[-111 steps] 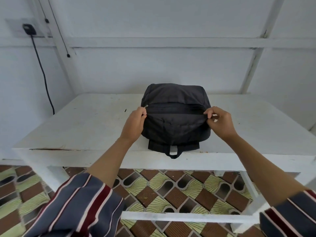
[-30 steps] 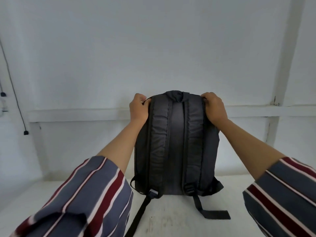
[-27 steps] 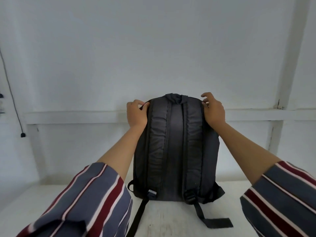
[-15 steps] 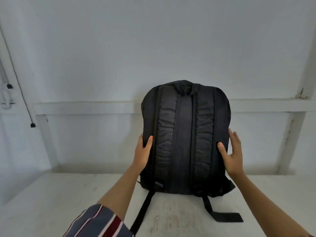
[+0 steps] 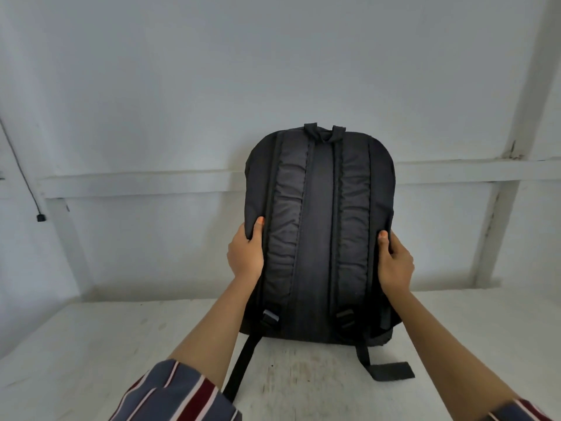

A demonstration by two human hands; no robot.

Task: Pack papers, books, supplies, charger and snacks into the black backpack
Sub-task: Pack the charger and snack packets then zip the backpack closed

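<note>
The black backpack (image 5: pixel 320 238) stood upright at the middle of the white bench (image 5: pixel 91 344), its base apparently resting on the surface and its strap side turned toward the wearer. The left hand (image 5: pixel 246 253) gripped the left side edge and the right hand (image 5: pixel 396 262) gripped the right side edge. Each thumb was pressed onto the back panel, and the remaining fingers were wrapped behind the bag, out of sight. The principal hazard was judged to be collapse: the shell was soft fabric with no visible frame, so a released grip could let the bag slump or tip over. A second hazard concerned access: the zip openings faced away and could not be seen, so packing from this orientation would likely fail unless the bag was turned. The left webbing tail (image 5: pixel 243 363) ran toward the near bench edge and could snag on a sleeve (image 5: pixel 176 393) or drag during turning. No papers, books, supplies, charger or snacks were visible. The bag was matte black woven cloth with a rounded top and a short carry loop (image 5: pixel 324 132). Two padded shoulder straps (image 5: pixel 287 226) showed puckered, quilted wrinkles. Flat webbing passed through plastic buckles (image 5: pixel 270 316). The bench paint was worn and scuffed.
</note>
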